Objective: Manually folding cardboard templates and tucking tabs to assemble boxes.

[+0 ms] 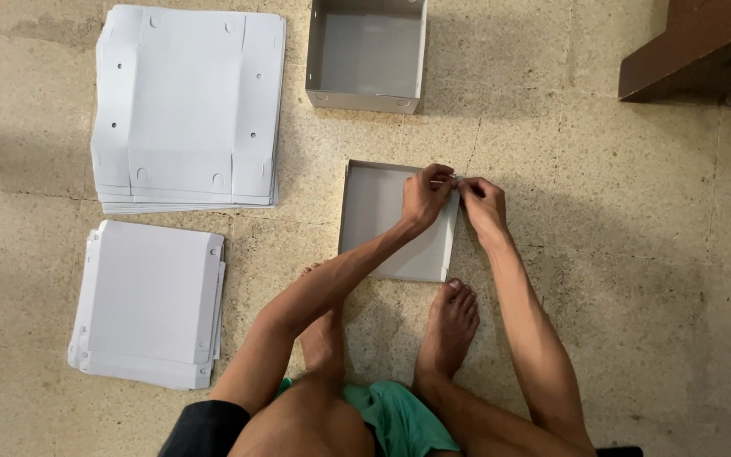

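Note:
A shallow grey cardboard box [382, 220] lies on the stone floor in front of my bare feet. My left hand [424, 196] and my right hand [480, 206] meet at the box's far right corner. The fingers of both hands pinch the cardboard wall and flap there. My left forearm crosses over the box's inside. My right hand stays outside the box's right wall.
A folded grey box [366, 52] stands further away at the top. A stack of flat unfolded white box blanks [188, 106] lies at the upper left, a smaller flat stack [150, 303] at the lower left. A brown wooden piece of furniture [695, 46] fills the top right corner.

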